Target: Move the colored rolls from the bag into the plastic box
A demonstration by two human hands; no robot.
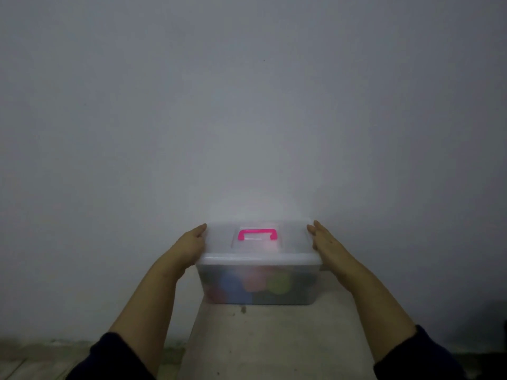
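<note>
No writing legible; left hand, right hand press lidded plastic box.

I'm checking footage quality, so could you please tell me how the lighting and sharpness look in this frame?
Head view: dim overall, with a bright patch of light on the wall above the plastic box and darker corners; the colored rolls show only as soft blobs through the frosted side; the pink handle is crisp; the left hand and right hand are evenly lit.

place: bare indoor room, kind unclear | cues: plain grey wall; stained concrete ledge
</note>
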